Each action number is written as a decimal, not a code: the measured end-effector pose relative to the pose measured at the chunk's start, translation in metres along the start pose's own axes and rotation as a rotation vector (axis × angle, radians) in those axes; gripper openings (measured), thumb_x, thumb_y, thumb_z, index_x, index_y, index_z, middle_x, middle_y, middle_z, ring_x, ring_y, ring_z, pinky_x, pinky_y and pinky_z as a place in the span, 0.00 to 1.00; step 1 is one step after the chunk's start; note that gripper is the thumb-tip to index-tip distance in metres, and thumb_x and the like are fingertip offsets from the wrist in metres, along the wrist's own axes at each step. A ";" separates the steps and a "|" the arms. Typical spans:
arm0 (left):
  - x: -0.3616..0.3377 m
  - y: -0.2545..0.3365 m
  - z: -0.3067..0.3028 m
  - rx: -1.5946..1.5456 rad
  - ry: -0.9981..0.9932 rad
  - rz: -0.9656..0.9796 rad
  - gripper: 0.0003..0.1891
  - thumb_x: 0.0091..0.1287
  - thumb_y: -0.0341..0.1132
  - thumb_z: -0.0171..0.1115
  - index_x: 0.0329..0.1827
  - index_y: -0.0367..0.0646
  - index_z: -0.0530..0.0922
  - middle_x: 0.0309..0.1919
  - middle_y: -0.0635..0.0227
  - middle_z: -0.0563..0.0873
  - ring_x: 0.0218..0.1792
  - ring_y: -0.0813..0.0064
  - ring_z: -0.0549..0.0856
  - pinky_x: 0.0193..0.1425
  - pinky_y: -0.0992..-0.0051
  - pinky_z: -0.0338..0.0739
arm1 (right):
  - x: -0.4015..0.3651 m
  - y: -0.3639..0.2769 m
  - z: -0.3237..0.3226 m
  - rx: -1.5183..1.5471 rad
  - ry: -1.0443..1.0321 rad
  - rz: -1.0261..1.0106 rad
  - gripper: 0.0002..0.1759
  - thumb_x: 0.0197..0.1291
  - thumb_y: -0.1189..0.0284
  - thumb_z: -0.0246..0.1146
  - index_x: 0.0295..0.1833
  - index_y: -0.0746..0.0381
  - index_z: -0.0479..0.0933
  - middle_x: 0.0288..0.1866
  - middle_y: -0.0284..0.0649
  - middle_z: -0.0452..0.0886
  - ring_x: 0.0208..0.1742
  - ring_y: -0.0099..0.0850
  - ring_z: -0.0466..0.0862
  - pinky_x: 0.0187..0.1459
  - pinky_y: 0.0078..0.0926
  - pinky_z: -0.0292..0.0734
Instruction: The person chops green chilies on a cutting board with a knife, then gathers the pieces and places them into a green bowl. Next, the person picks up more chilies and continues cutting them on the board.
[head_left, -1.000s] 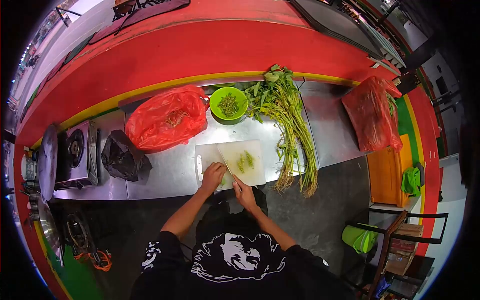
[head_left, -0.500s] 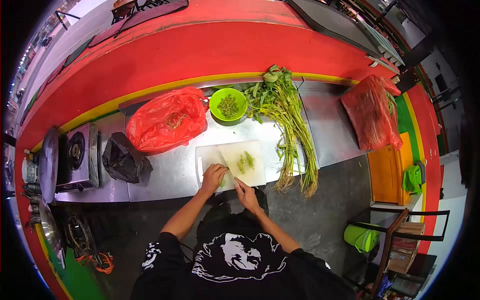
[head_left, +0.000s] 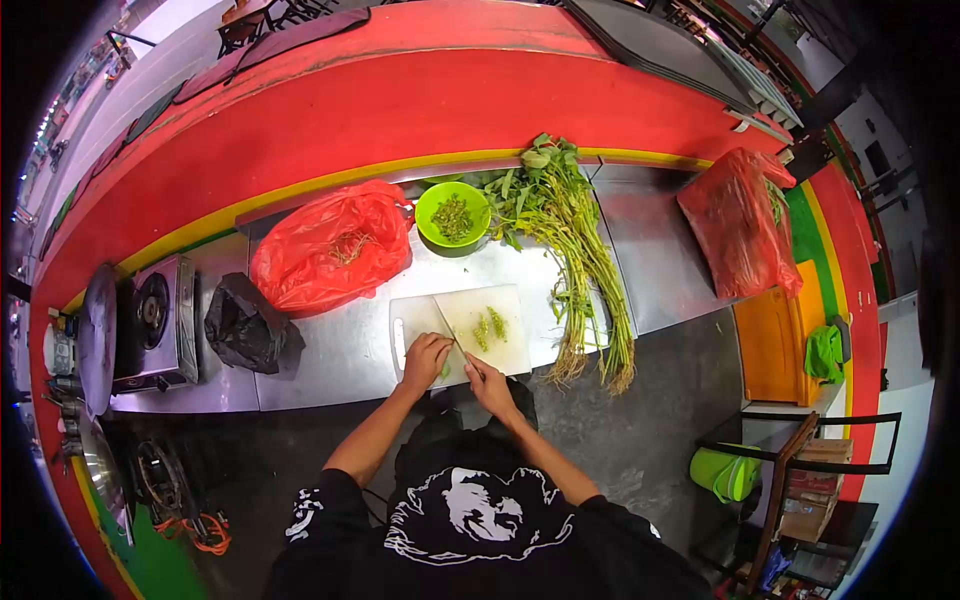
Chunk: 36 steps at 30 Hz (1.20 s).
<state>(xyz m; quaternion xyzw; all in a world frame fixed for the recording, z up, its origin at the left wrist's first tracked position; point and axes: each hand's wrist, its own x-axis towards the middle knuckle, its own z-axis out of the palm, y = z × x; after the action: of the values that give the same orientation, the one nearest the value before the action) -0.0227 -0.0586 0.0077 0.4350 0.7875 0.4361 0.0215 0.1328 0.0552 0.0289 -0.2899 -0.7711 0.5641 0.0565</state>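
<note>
A white cutting board lies at the front edge of the metal counter. My right hand is closed round the handle of a knife, whose blade points away from me across the board. Just left of the blade, my left hand rests with curled fingers on a green vegetable piece, mostly hidden beneath it. To the right of the knife sit two small heaps of chopped green pieces. Beyond the board stands a lime-green bowl with more cut pieces inside.
A bundle of long-stemmed greens lies right of the board, roots over the edge. Leftward are an open red plastic bag, a black bag and a gas stove. Another red bag stands far right. A red wall runs behind.
My right hand and the knife have shifted slightly, and the blade now shows narrower and more upright. My left hand stays in place beside it. The view has moved a little.
</note>
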 end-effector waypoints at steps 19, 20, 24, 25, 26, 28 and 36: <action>0.000 0.000 -0.003 -0.052 0.001 -0.008 0.05 0.65 0.28 0.70 0.42 0.39 0.88 0.38 0.61 0.88 0.42 0.57 0.85 0.49 0.61 0.80 | -0.002 -0.002 0.005 0.046 0.014 0.010 0.24 0.78 0.63 0.62 0.72 0.63 0.77 0.28 0.35 0.79 0.29 0.22 0.77 0.34 0.26 0.75; 0.000 0.001 -0.003 -0.043 -0.002 -0.002 0.05 0.65 0.28 0.70 0.42 0.39 0.88 0.38 0.61 0.87 0.42 0.56 0.84 0.49 0.61 0.80 | -0.003 -0.003 0.005 0.000 0.033 -0.047 0.24 0.77 0.64 0.62 0.72 0.62 0.77 0.31 0.39 0.84 0.31 0.25 0.82 0.37 0.28 0.79; 0.000 0.006 -0.007 -0.036 -0.011 0.016 0.05 0.65 0.27 0.69 0.41 0.39 0.87 0.37 0.62 0.85 0.42 0.57 0.83 0.48 0.61 0.79 | 0.003 -0.010 0.005 -0.068 0.016 -0.018 0.21 0.77 0.65 0.61 0.69 0.62 0.79 0.58 0.61 0.85 0.62 0.44 0.88 0.63 0.36 0.79; 0.000 0.007 -0.008 -0.048 -0.020 0.036 0.05 0.65 0.26 0.69 0.41 0.38 0.87 0.37 0.62 0.84 0.42 0.57 0.83 0.48 0.61 0.79 | 0.009 -0.004 0.011 -0.093 0.107 -0.182 0.22 0.77 0.64 0.62 0.70 0.61 0.79 0.46 0.56 0.89 0.48 0.37 0.91 0.53 0.33 0.82; 0.000 0.007 -0.010 -0.047 -0.021 0.038 0.05 0.65 0.26 0.69 0.41 0.38 0.87 0.37 0.62 0.84 0.42 0.57 0.83 0.48 0.61 0.79 | 0.011 0.001 0.011 -0.092 0.109 -0.183 0.22 0.77 0.64 0.62 0.70 0.61 0.79 0.46 0.56 0.89 0.48 0.37 0.91 0.53 0.33 0.82; -0.004 0.006 -0.009 -0.042 -0.007 0.066 0.05 0.64 0.25 0.69 0.41 0.38 0.87 0.37 0.61 0.84 0.42 0.57 0.83 0.48 0.61 0.79 | 0.012 -0.008 0.006 -0.066 0.044 -0.041 0.22 0.77 0.64 0.62 0.70 0.61 0.78 0.33 0.46 0.85 0.33 0.27 0.83 0.40 0.29 0.80; -0.006 0.005 -0.008 -0.082 -0.012 -0.025 0.06 0.64 0.26 0.70 0.43 0.37 0.89 0.40 0.61 0.87 0.44 0.57 0.85 0.51 0.62 0.80 | -0.004 0.004 0.014 0.028 0.090 -0.104 0.23 0.77 0.64 0.61 0.71 0.63 0.78 0.26 0.35 0.76 0.27 0.22 0.74 0.33 0.26 0.74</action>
<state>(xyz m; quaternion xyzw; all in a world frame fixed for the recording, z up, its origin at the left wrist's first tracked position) -0.0185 -0.0670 0.0140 0.4264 0.7744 0.4648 0.0497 0.1316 0.0419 0.0214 -0.2736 -0.7739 0.5575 0.1245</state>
